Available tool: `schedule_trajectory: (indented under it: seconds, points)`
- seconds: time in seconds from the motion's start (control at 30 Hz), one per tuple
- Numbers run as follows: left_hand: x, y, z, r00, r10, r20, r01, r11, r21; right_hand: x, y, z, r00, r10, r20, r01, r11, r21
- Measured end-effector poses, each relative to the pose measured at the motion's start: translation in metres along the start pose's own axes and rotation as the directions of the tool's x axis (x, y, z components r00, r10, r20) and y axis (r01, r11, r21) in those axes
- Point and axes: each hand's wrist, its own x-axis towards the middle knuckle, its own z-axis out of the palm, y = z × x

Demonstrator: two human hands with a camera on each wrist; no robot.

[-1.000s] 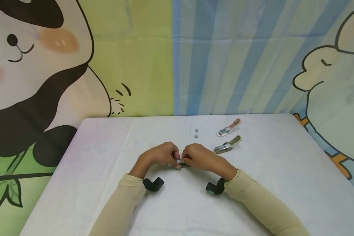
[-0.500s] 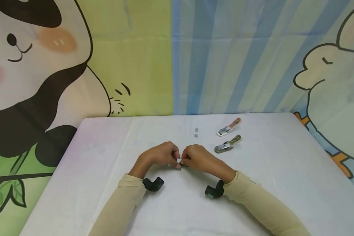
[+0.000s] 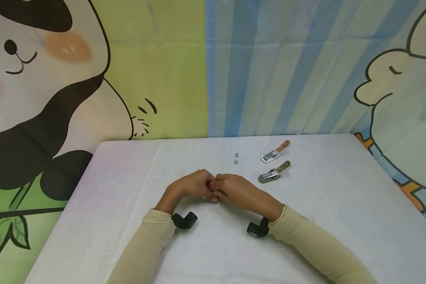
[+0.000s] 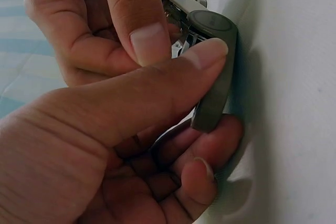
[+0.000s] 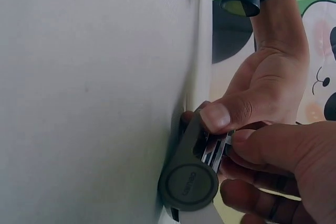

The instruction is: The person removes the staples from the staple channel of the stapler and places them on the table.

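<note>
Near the middle of the table, my left hand [image 3: 195, 185] grips a dark grey stapler [image 4: 216, 90], its thumb along the upper edge and other fingers beneath. The stapler stands unfolded, its magazine channel [image 5: 211, 155] exposed in the right wrist view. My right hand [image 3: 236, 189] meets the left one, thumb and fingers pinching a small metallic strip of staples [image 5: 229, 141] at the channel. In the head view the hands hide most of the stapler. Two small staple strips [image 3: 236, 155] lie on the table beyond the hands.
Two more staplers lie at the back right: one white and orange [image 3: 276, 151], the other grey-green [image 3: 275, 172]. A white cloth covers the table [image 3: 127, 236]. Behind it hangs a printed curtain [image 3: 163, 71]. A black wrist camera [image 3: 184, 221] juts from the left sleeve.
My right hand has shifted slightly left, its fingers closing in against the left hand; the stapler and pale strip once visible between them are now mostly covered. The left hand stays in place.
</note>
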Motion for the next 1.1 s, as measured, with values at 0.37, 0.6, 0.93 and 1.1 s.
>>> schedule_trajectory:
  seconds: [0.37, 0.6, 0.93, 1.1]
  points:
    - [0.001, -0.003, -0.001, 1.000, 0.010, -0.004, -0.010, 0.999, 0.040, -0.008, 0.017, -0.007, 0.995, -0.092, -0.031, 0.088, 0.990, -0.112]
    - [0.002, -0.003, -0.001, 1.000, 0.003, 0.012, -0.003, 1.000, 0.022, -0.015, 0.046, -0.018, 0.987, -0.047, -0.151, 0.059, 0.995, 0.080]
    - [0.001, -0.003, -0.002, 1.000, -0.017, 0.012, 0.017, 1.000, 0.011, -0.016, 0.079, -0.021, 0.986, 0.142, -0.089, -0.139, 0.990, 0.036]
    - [0.001, -0.003, -0.002, 1.000, -0.004, 0.013, 0.003, 1.000, 0.011, -0.012, 0.087, -0.019, 0.973, 0.229, -0.021, -0.229, 0.973, -0.020]
